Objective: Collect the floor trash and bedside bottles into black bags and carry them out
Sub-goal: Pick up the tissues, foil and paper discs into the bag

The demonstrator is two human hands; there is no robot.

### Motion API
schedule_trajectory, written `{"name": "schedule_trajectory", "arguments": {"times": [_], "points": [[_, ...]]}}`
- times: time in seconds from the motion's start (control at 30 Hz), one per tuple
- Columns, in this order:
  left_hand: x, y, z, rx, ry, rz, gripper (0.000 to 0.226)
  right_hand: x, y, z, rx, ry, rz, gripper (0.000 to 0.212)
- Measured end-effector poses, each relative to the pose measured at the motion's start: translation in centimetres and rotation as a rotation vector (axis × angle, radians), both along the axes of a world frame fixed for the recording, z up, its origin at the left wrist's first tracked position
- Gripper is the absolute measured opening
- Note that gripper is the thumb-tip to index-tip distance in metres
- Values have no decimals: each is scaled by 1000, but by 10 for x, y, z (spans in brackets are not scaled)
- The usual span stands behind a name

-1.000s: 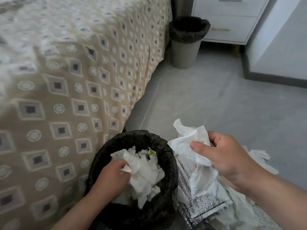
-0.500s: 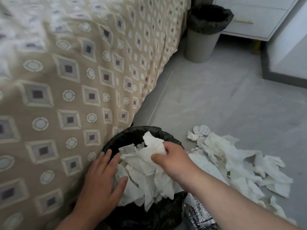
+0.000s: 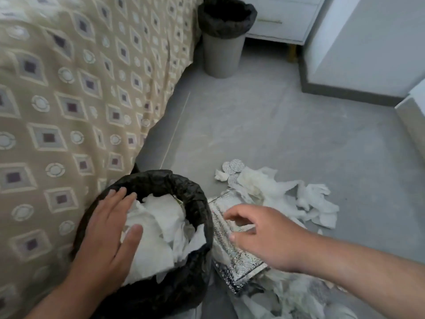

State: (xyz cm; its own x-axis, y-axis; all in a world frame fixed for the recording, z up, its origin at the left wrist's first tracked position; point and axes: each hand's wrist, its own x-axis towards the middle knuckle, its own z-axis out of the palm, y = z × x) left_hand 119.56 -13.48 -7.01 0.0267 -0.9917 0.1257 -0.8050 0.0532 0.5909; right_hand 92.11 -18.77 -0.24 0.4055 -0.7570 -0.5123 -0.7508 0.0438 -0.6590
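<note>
Left hand [image 3: 108,238] flat, fingers spread, pressing on the white tissues [image 3: 158,226] heaped inside the black bag [image 3: 195,203]. Right hand [image 3: 259,236] loosely open, holding nothing, hovering over a silver foil pack [image 3: 234,268] just right of the bag. Left of the bag, just beside it, a patterned bed [image 3: 69,100]. Beyond the bag, grey floor [image 3: 276,123], then a second lined bin [image 3: 222,54] well apart from it, near a white drawer unit [image 3: 280,21]. Right of the bag, past the foil, torn tissue [image 3: 276,194] and small round paper pieces [image 3: 234,165].

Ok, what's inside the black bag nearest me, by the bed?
Crumpled white tissue fills the near black bag almost to its rim, with the left hand resting flat on it. Anything beneath the tissue is covered.
</note>
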Motion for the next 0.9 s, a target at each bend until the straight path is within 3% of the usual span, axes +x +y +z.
{"name": "schedule_trajectory", "arguments": {"times": [0.13,0.23,0.47,0.53,0.63,0.77,0.9], "points": [[-60,-22,24,-70,-20,-351,54,-116,-10,-26,-11,119,-336,10],[-112,-38,27,-29,-97,-618,52,-196,-1,-65,14,240,-561,19],[-223,-62,-11,-16,-435,-1112,40,-264,31,-125,182,352,-569,15],[-257,-79,-32,85,-475,-1105,49,-267,33,-137,209,330,-582,20],[-289,-117,-68,280,-428,-877,51,-261,37,-151,220,370,-481,35],[-281,-167,-106,349,-484,-616,71,-232,28,-169,115,330,-405,58],[-278,-193,-122,488,-560,-562,83,-198,13,-186,56,303,-428,72]]}}
